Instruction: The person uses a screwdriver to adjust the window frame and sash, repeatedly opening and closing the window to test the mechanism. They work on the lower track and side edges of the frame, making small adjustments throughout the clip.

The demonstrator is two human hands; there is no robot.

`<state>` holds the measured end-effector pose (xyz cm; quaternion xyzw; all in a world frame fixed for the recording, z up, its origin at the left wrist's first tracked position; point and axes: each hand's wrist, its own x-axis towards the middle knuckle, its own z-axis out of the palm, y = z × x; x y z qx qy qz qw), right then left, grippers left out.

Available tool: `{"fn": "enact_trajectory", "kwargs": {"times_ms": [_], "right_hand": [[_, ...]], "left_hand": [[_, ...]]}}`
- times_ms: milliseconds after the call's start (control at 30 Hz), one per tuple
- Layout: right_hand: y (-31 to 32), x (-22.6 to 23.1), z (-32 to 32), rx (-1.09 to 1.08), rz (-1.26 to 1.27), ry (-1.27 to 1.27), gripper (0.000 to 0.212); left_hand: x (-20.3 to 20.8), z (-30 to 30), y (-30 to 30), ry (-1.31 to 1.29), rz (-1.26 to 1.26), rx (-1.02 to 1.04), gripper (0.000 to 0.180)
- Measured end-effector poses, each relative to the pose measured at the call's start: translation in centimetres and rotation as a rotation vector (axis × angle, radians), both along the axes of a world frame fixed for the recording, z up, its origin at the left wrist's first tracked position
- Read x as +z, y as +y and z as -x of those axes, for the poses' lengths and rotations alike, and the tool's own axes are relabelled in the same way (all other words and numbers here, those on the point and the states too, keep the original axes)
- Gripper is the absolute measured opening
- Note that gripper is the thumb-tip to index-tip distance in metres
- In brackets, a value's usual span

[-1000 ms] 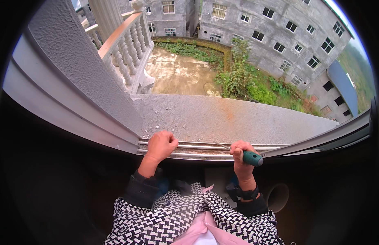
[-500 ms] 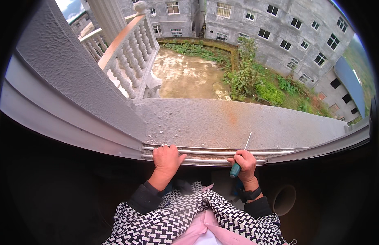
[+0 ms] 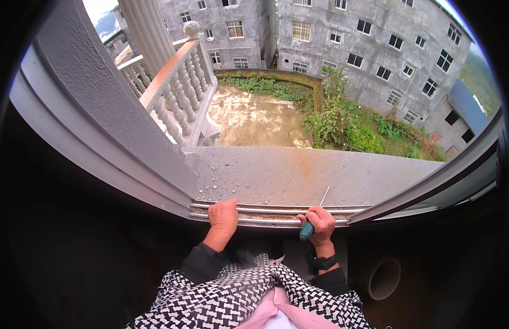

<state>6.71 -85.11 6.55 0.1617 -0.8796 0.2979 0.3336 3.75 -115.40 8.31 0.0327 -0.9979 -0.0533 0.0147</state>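
Observation:
A sliding-window track (image 3: 268, 215) with pale metal rails and brownish dirt in its grooves runs across in front of me. My left hand (image 3: 224, 217) rests at the left part of these rails, its fingers curled closed; whatever lies inside them is hidden. Toward the right end of the track, my right hand (image 3: 321, 221) is closed round a screwdriver (image 3: 306, 231) with a teal handle. The handle sticks out below the fist, and the thin metal shaft points away over the grey sill (image 3: 254, 170).
Small crumbs of debris (image 3: 201, 191) lie on the sill's left side. A window frame (image 3: 419, 192) slants up at right, a rough grey wall (image 3: 95, 93) at left. Outside are a balustrade (image 3: 183, 93), a concrete yard and grey buildings. A round tube-like container (image 3: 384, 279) stands lower right.
My right hand has shifted slightly left with the screwdriver. The left hand's thumb, earlier stretched out to the side, is now tucked in. The whole view has tilted a little.

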Motion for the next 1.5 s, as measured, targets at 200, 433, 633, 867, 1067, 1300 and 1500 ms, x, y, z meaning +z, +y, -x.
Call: {"fn": "enact_trajectory", "kwargs": {"times_ms": [200, 433, 633, 867, 1067, 1300, 1500], "right_hand": [[-0.2, 0.0, -0.1, -0.014, -0.017, 0.031, 0.028], [-0.1, 0.1, 0.3, 0.030, -0.029, 0.032, 0.027], [-4.4, 4.3, -1.1, 0.431, 0.329, -0.027, 0.028], [-10.7, 8.4, 0.2, 1.221, 0.437, -0.635, 0.038], [-11.5, 5.7, 9.1, 0.894, -0.551, -0.349, 0.058], [-17.1, 5.1, 11.5, 1.066, -0.692, -0.422, 0.063], [-22.8, 7.8, 12.4, 1.122, -0.904, -0.525, 0.087]], "left_hand": [[1.1, -0.5, -1.7, -0.030, -0.395, 0.066, 0.012], [6.6, 6.4, -2.9, 0.617, -0.235, -0.070, 0.063], [6.7, -1.3, 1.7, 0.248, -0.488, -0.731, 0.074], [3.7, -10.2, 1.1, 0.319, -0.629, -0.380, 0.028], [-0.5, -19.1, -6.7, 0.377, -0.551, 0.028, 0.006], [-2.0, -26.0, -7.3, 0.395, -0.500, 0.199, 0.015], [-0.3, -25.5, -6.9, 0.447, -0.502, 0.208, 0.013]]}}
